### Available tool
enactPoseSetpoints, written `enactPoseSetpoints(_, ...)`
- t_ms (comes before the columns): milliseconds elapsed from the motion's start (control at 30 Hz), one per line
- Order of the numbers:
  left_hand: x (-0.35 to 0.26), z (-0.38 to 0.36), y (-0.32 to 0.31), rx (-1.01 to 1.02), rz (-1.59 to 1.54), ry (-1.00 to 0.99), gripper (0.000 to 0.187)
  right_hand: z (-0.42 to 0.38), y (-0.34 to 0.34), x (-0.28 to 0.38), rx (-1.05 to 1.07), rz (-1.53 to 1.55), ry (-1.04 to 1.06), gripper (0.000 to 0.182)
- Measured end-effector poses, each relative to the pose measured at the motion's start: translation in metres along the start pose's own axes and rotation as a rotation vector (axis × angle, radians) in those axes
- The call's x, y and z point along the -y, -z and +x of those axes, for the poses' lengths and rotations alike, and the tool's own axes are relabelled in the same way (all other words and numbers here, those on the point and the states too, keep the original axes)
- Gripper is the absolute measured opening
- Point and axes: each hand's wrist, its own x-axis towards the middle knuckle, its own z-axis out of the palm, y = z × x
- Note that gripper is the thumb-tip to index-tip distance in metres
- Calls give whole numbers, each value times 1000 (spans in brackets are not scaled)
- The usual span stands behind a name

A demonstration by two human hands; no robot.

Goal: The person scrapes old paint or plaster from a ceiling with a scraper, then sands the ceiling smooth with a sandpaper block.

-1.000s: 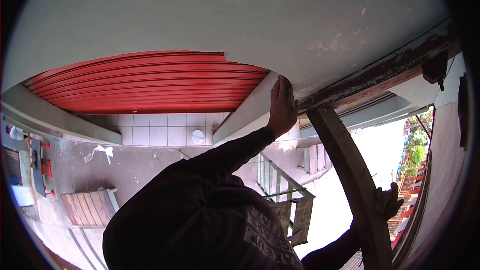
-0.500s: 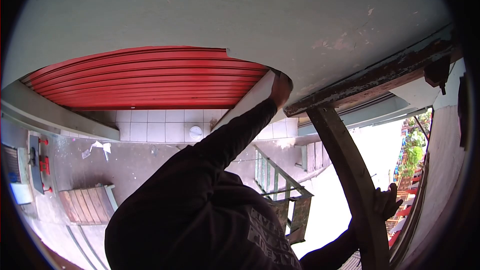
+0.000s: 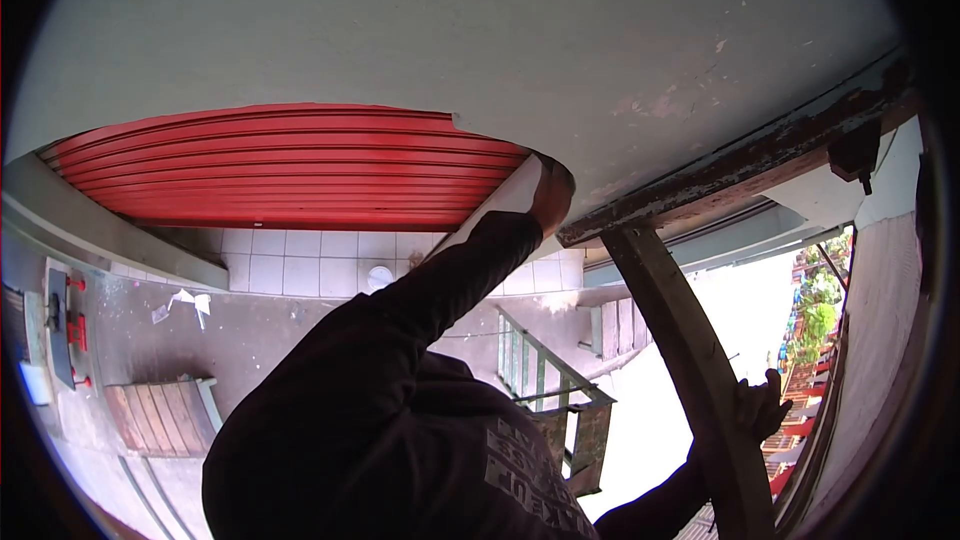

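Observation:
My left hand (image 3: pixel 553 198) is raised against the grey-green painted wall (image 3: pixel 480 30), beside the upper right corner of a red roller shutter (image 3: pixel 300 170). Its fingers look closed; shadow hides whatever may be in them. From a dark horizontal beam (image 3: pixel 730 165) with peeling paint, a slanting wooden post (image 3: pixel 680 340) runs down on the right. My right forearm passes behind this post, and my right hand (image 3: pixel 763 407) comes out on its far side, fingers bent around it. Part of that hand is hidden by the post.
Far below lie a paved floor (image 3: pixel 270 340) and white tiles (image 3: pixel 300 275). A greenish ladder-like frame (image 3: pixel 585 430) stands below me, with a slatted wooden bench (image 3: pixel 160 418) at lower left. A dark bracket (image 3: pixel 853 153) hangs under the beam at right.
The view has shifted slightly, so the shutter and floor sit a little lower and further left. My left hand is still at the wall and my right hand still at the post.

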Motion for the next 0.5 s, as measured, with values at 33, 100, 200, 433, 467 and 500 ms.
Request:
enactPoseSetpoints(33,1,-13,-4,-35,45,25,48,1,0,0,1,2,-2,61)
enactPoseSetpoints(100,-2,-18,-4,-54,62,75,48,4,-64,-15,184,42,21,61)
enactPoseSetpoints(200,-14,-17,-1,-7,-34,162,54,-5,-90,-24,55,72,97,61)
enactPoseSetpoints(433,-17,16,8,8,-66,-27,53,-2,-41,-13,-138,-67,126,60)
enactPoseSetpoints(467,-30,2,7,9,123,-24,53,-2,-34,-13,-173,-134,140,60)
enactPoseSetpoints(500,-37,-11,6,15,203,-36,53,4,-20,-13,-40,-170,135,61)
